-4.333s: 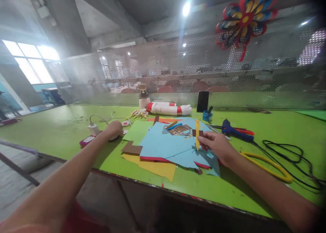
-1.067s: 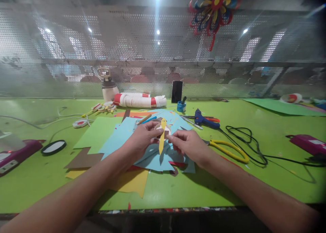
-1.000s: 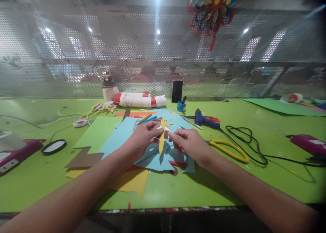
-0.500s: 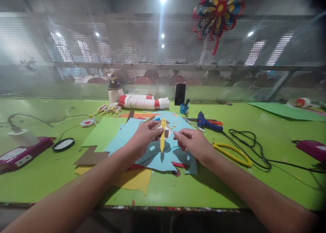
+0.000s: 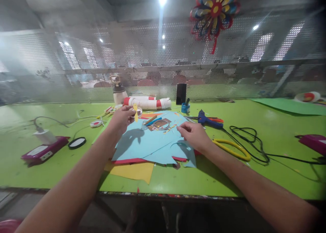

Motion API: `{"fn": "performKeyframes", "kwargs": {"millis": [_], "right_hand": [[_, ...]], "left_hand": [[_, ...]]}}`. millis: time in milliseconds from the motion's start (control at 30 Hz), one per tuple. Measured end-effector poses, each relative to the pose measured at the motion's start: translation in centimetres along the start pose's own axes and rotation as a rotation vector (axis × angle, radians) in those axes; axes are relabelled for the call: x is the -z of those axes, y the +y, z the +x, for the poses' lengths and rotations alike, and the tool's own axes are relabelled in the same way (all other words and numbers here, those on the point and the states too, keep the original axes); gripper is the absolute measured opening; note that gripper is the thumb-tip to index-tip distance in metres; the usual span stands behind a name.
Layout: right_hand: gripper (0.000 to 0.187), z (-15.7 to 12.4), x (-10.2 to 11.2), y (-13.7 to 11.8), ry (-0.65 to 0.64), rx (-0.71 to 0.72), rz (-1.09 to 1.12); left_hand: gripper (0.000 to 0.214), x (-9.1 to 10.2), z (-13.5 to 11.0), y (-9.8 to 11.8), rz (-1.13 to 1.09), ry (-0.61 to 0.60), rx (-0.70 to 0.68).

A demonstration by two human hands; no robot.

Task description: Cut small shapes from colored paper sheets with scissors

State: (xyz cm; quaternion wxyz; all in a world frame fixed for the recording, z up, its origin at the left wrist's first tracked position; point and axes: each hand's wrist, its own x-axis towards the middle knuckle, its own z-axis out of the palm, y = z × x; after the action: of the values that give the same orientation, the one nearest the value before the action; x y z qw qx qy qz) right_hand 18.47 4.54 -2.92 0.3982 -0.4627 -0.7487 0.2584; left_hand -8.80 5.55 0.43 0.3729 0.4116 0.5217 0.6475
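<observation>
1. The left hand (image 5: 121,119) is raised over the far left part of the paper pile, its forearm reaching in from the lower left. Thumb and fingers pinch a yellow paper cutout (image 5: 136,115), held roughly upright above the sheets, with a small pale disc (image 5: 139,111) just behind it.
2. The right hand (image 5: 193,135) hovers over the right side of the pile, forearm slanting in from the lower right. Its fingers are curled, thumb and forefinger close together; whether anything small sits between them, I cannot tell.
3. Between the hands spreads a light blue sheet (image 5: 134,151), which carries a brown-handled tool (image 5: 152,120) and scattered paper scraps. A yellow sheet (image 5: 139,172) sticks out from under its near edge.
4. Beyond the right hand stands a small blue jar (image 5: 185,108), with a dark stick-like object (image 5: 187,101) rising from its mouth.
5. Past the left hand, at the back, a pale bottle (image 5: 119,94) with a dark top stands upright; its contents are hidden. Beside it, a white, red-banded tube (image 5: 146,103) lies on its side.
6. Right of the right hand, a blue glue gun (image 5: 209,121) and a yellow loop handle (image 5: 247,156) lie on the green surface (image 5: 76,172).
</observation>
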Motion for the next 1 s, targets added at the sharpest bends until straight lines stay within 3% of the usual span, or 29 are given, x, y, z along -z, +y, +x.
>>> {"fn": "performKeyframes", "kwargs": {"millis": [167,400,533,667,1000], "right_hand": [[0.027,0.1,0.1,0.3,-0.008,0.04,-0.064],[0.028,0.0,-0.2,0.5,-0.07,0.104,-0.132],[0.03,-0.2,-0.6,0.5,-0.1,0.119,-0.161],[0.031,-0.3,-0.7,0.7,-0.129,0.135,-0.179],[0.033,-0.5,-0.6,0.3,-0.166,0.135,-0.21]], "left_hand": [[0.037,3.6,1.9,0.0,0.148,0.057,0.053],[0.047,11.7,1.9,0.4,0.49,0.199,0.13],[0.04,15.2,1.8,-0.1,0.626,0.221,0.189],[0.019,16.7,1.9,-1.0,0.706,0.186,0.263],[0.032,17.2,2.7,-2.0,0.845,0.189,0.291]]}}
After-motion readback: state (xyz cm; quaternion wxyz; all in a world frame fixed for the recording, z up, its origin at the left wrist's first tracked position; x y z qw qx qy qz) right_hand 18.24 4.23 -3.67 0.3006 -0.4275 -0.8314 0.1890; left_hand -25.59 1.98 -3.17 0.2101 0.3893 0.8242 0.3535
